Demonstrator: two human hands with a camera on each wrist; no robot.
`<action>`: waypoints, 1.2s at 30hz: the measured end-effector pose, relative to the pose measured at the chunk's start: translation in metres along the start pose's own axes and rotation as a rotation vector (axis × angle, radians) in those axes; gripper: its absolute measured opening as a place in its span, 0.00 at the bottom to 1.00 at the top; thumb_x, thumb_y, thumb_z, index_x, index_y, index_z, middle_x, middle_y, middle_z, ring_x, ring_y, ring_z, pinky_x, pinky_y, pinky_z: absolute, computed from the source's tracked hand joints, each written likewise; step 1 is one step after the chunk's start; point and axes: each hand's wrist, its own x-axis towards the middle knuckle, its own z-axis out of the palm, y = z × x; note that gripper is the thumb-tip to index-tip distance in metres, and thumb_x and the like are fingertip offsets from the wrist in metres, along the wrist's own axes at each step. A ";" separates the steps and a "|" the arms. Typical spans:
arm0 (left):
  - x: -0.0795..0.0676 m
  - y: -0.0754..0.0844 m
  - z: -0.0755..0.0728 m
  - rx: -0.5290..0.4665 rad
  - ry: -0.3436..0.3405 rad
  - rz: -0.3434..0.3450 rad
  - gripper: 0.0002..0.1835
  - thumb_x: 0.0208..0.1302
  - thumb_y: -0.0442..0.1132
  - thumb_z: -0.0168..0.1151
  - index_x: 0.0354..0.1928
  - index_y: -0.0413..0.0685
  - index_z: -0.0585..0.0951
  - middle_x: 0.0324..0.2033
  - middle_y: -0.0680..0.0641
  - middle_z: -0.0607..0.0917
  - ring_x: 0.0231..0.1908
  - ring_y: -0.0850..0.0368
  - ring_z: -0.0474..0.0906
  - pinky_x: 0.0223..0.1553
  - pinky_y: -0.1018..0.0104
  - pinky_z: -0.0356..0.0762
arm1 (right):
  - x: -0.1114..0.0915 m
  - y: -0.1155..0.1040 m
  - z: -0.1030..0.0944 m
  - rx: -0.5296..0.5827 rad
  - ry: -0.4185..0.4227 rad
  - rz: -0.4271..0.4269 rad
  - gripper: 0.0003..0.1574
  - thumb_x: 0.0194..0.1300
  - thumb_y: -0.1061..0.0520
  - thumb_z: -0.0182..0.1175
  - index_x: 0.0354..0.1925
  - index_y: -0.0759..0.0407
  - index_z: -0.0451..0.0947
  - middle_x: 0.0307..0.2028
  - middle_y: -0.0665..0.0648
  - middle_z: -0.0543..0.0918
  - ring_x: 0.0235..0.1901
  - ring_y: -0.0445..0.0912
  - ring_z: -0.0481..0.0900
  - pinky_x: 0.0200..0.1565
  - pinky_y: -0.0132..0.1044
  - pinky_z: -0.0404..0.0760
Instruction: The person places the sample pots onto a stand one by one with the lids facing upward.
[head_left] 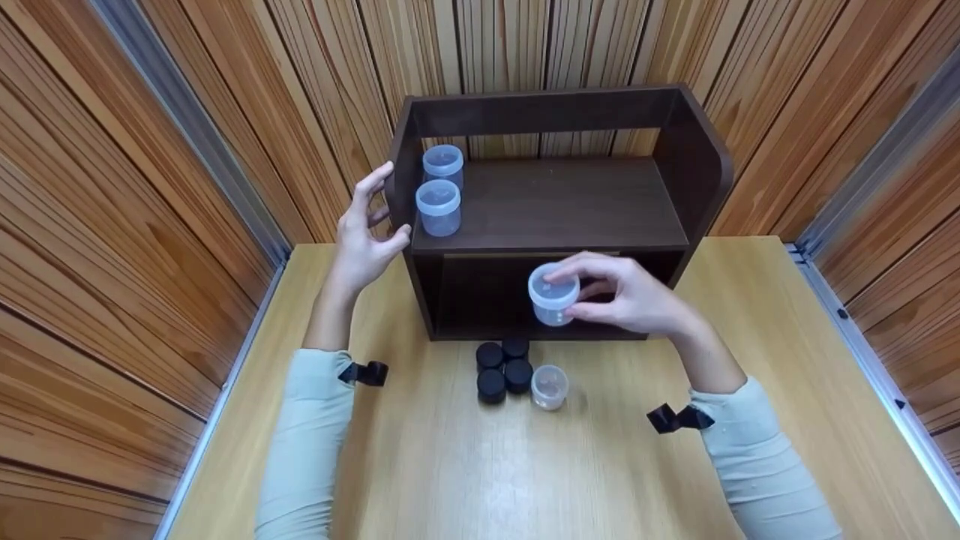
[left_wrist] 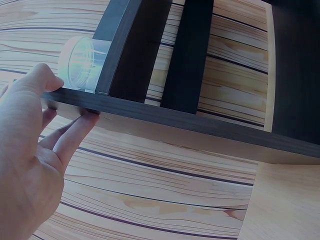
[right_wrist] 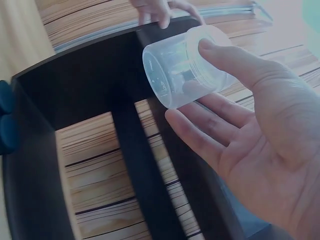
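1. Right hand (head_left: 634,296): gripping a translucent plastic jar with a white-rimmed round lid (head_left: 551,301), thumb and fingers around it.
2. That jar is off the bench (head_left: 480,472), in front of the lower compartment of the dark brown two-tier shelf unit (head_left: 570,206).
3. Left hand (head_left: 360,244): pinching the unit's left side panel, thumb at the front edge, fingers on the outer face. Thumb tip near the front jar of item 4.
4. Two similar translucent lidded jars, front one (head_left: 439,217) and rear one (head_left: 442,162), stand upright on the upper tier at the left end, one behind the other.
5. Four black cylindrical containers (head_left: 491,386) clustered two by two on the bench, before the unit.
6. Small clear plastic container (head_left: 550,388) just right of that cluster. Can't tell whether it's capped.
7. Wood-plank wall (head_left: 502,52) behind the unit.
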 end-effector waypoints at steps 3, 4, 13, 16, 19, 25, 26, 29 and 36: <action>0.000 0.000 0.000 -0.008 -0.003 0.004 0.44 0.66 0.25 0.68 0.83 0.46 0.66 0.80 0.37 0.75 0.80 0.42 0.74 0.76 0.34 0.81 | 0.009 -0.009 -0.006 0.027 0.014 -0.008 0.28 0.66 0.73 0.75 0.63 0.67 0.87 0.64 0.56 0.88 0.60 0.35 0.85 0.56 0.31 0.93; 0.000 -0.001 0.000 -0.007 -0.004 0.005 0.44 0.66 0.25 0.68 0.84 0.46 0.66 0.80 0.38 0.75 0.80 0.43 0.74 0.76 0.34 0.81 | 0.012 -0.012 -0.009 0.041 0.021 -0.013 0.28 0.66 0.74 0.74 0.63 0.68 0.86 0.64 0.52 0.88 0.60 0.35 0.85 0.55 0.31 0.93; 0.001 -0.001 -0.001 0.003 -0.011 0.021 0.43 0.68 0.26 0.68 0.84 0.46 0.66 0.79 0.37 0.75 0.81 0.42 0.73 0.76 0.35 0.81 | 0.040 -0.025 -0.029 0.155 0.093 -0.003 0.28 0.67 0.78 0.70 0.65 0.79 0.80 0.59 0.40 0.91 0.55 0.37 0.91 0.52 0.31 0.94; 0.000 0.000 -0.001 0.002 -0.011 0.015 0.43 0.68 0.26 0.68 0.84 0.46 0.65 0.78 0.36 0.75 0.81 0.42 0.72 0.77 0.35 0.81 | 0.050 -0.026 -0.034 0.145 0.122 0.015 0.28 0.68 0.77 0.70 0.65 0.78 0.81 0.58 0.41 0.91 0.55 0.38 0.92 0.52 0.31 0.94; 0.000 0.000 0.000 0.002 -0.008 0.005 0.43 0.68 0.26 0.68 0.84 0.48 0.66 0.78 0.37 0.76 0.81 0.42 0.72 0.76 0.35 0.81 | 0.061 -0.025 -0.037 0.120 0.157 0.037 0.29 0.69 0.75 0.71 0.67 0.75 0.81 0.58 0.44 0.91 0.57 0.38 0.92 0.55 0.31 0.93; 0.000 -0.001 0.000 0.004 -0.014 -0.012 0.44 0.68 0.25 0.68 0.84 0.49 0.66 0.80 0.38 0.74 0.81 0.43 0.72 0.75 0.35 0.82 | 0.082 -0.017 -0.039 0.088 0.265 0.071 0.28 0.69 0.72 0.73 0.67 0.72 0.83 0.61 0.55 0.89 0.56 0.38 0.90 0.55 0.28 0.91; 0.000 -0.001 0.000 0.007 -0.010 -0.010 0.44 0.68 0.25 0.68 0.84 0.49 0.66 0.80 0.38 0.74 0.81 0.43 0.73 0.75 0.35 0.82 | 0.085 -0.016 -0.039 0.087 0.285 0.076 0.29 0.69 0.72 0.73 0.67 0.71 0.84 0.62 0.58 0.89 0.55 0.38 0.90 0.55 0.28 0.90; 0.000 -0.001 0.000 0.017 -0.002 -0.008 0.44 0.67 0.26 0.68 0.84 0.49 0.66 0.81 0.39 0.74 0.81 0.43 0.73 0.76 0.35 0.82 | 0.096 -0.014 -0.039 0.088 0.337 0.086 0.29 0.68 0.71 0.75 0.66 0.70 0.84 0.64 0.64 0.88 0.53 0.38 0.91 0.54 0.29 0.89; 0.000 -0.001 0.000 0.014 0.000 -0.006 0.44 0.67 0.26 0.68 0.84 0.48 0.66 0.81 0.39 0.75 0.81 0.43 0.73 0.76 0.35 0.81 | 0.121 -0.011 -0.038 0.119 0.420 0.067 0.30 0.67 0.72 0.75 0.66 0.72 0.84 0.64 0.63 0.89 0.52 0.38 0.90 0.56 0.29 0.91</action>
